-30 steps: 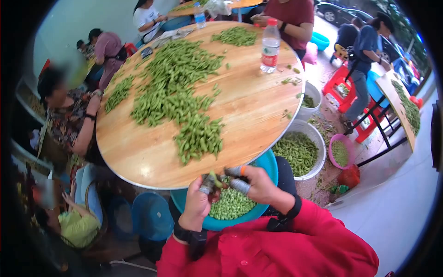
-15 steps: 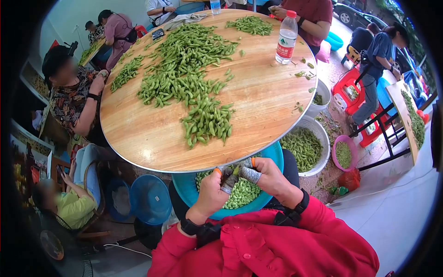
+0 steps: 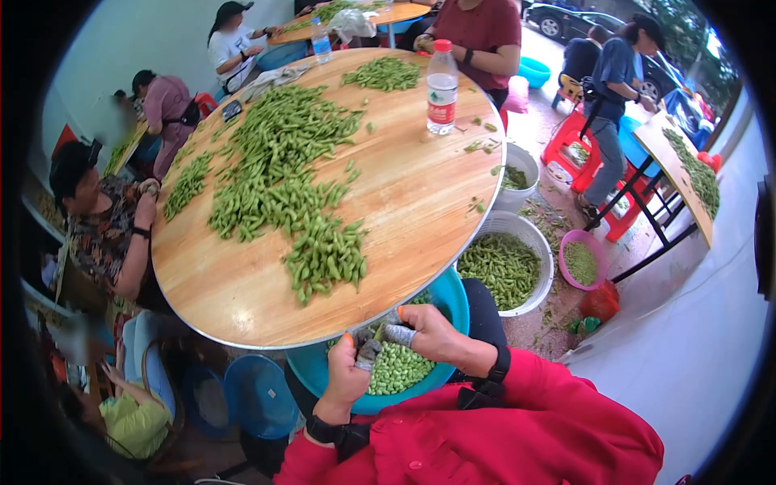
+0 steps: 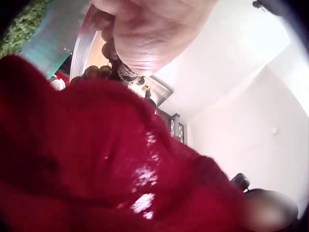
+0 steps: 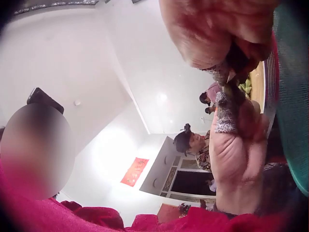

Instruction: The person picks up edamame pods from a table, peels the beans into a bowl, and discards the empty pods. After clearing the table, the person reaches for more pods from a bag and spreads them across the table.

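Note:
In the head view my left hand (image 3: 346, 380) and right hand (image 3: 443, 335) meet over a teal basin (image 3: 459, 311) at the table's near edge. Grey wraps cover some fingers and thumbs, with orange at the tips. Between the fingertips both hands pinch a green bean pod (image 3: 379, 330), mostly hidden by them. Below lie pale green shelled beans (image 3: 402, 369). The right wrist view shows the wrapped thumb (image 5: 225, 113) of the left hand close against the right hand's fingers. Red sleeve fills much of the left wrist view.
A round wooden table (image 3: 404, 186) bears heaped bean pods (image 3: 279, 153) and a water bottle (image 3: 442, 89). Right of the basin stand a white bucket of pods (image 3: 501, 263) and a pink basin (image 3: 584, 259). Blue tubs (image 3: 260, 396) stand at left. Several people work around.
The head view has shifted and tilted between frames. Both hands stay together over the basin; the pod, plainer to see between them a second ago, is now mostly covered by the fingers.

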A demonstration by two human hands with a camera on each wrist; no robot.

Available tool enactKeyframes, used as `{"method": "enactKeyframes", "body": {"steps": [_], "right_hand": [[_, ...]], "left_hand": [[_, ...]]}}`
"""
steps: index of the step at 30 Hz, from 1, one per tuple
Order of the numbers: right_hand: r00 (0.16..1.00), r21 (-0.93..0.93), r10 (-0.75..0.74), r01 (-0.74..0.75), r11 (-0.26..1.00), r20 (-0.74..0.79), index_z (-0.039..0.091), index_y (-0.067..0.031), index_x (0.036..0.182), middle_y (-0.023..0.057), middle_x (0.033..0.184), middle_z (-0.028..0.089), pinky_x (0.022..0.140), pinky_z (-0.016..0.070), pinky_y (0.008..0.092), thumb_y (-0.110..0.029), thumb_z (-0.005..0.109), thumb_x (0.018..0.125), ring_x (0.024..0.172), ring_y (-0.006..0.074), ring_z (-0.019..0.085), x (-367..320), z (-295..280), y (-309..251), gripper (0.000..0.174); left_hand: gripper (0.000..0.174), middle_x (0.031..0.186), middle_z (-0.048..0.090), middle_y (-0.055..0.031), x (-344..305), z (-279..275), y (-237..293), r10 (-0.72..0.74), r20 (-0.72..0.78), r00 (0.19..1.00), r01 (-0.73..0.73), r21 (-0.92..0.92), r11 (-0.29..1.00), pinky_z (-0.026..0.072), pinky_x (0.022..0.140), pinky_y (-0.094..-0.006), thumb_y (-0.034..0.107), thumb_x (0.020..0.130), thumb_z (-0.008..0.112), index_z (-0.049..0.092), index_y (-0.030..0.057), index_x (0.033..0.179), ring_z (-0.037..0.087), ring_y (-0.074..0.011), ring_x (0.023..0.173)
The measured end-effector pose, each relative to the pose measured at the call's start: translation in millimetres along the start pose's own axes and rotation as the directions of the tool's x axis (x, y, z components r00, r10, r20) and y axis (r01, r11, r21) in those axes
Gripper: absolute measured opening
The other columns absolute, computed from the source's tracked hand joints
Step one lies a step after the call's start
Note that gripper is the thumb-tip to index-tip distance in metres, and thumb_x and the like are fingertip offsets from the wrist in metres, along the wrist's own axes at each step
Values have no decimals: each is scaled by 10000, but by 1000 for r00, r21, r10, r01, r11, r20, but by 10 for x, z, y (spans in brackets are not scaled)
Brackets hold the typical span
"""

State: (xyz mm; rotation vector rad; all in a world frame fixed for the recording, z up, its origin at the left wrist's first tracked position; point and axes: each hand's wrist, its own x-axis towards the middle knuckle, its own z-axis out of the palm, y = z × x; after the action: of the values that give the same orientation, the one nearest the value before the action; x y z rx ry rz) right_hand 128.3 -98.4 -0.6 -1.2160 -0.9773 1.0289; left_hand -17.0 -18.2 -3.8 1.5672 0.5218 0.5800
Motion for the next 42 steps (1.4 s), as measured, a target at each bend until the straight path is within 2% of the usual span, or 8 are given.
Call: {"method": "enactKeyframes", "body": {"steps": [7,17,20,23,32,35,38,42], "right_hand": [[998,-100,-38,32,995,-56,552,27,820,52,667,554,579,405,267,-81,550,799,650,77,451,14,21,79,109],[990,258,-86,55,965,112,552,0,851,-3,752,550,652,403,230,-164,545,845,715,53,450,53,-30,220,164],[994,218,-53,32,975,93,550,8,854,5,742,553,652,409,237,-158,542,845,713,59,455,61,-26,226,166],[997,65,-47,43,997,56,548,15,860,15,744,561,656,414,244,-155,538,847,717,65,461,30,-2,195,171],[980,58,-149,142,988,130,554,9,951,47,807,583,685,425,269,-182,535,850,751,84,489,34,-23,156,217],[980,-141,-194,199,970,44,563,5,887,87,708,574,614,428,285,-142,545,826,672,97,493,35,-44,120,161],[985,-184,-173,169,968,-1,569,-1,869,99,694,563,604,425,290,-111,555,793,643,120,491,16,-37,135,134],[999,-49,29,-28,998,15,567,25,874,15,713,552,603,410,245,-82,526,825,679,68,439,0,3,37,125]], "left_hand": [[196,779,604,-117,-7,-4,12,307,36,951,-241,709,663,460,628,-295,120,801,568,527,-9,941,596,-206,689],[203,796,602,-18,-34,58,-143,-24,-75,997,8,-208,978,449,656,-266,144,819,568,539,-14,943,565,-137,719],[234,837,595,-67,4,43,29,94,-4,996,-91,199,976,443,662,-255,100,785,586,527,-17,979,542,-119,709],[223,832,603,-59,34,-51,22,329,105,938,-297,731,614,442,655,-255,132,792,595,543,-12,954,546,-110,727],[269,637,489,12,-16,-62,-61,-86,17,996,87,-153,984,354,513,-209,185,781,624,567,-3,965,414,-62,549],[259,658,552,-93,72,-138,145,133,40,990,-135,502,854,415,545,-277,142,700,670,603,34,925,545,-208,590],[256,604,522,-78,71,-132,329,196,91,976,-198,735,648,409,507,-302,163,667,690,608,43,878,527,-214,545],[225,570,513,-71,31,-111,194,149,22,989,-125,671,731,405,474,-317,154,653,696,602,35,820,507,-221,503]]}}
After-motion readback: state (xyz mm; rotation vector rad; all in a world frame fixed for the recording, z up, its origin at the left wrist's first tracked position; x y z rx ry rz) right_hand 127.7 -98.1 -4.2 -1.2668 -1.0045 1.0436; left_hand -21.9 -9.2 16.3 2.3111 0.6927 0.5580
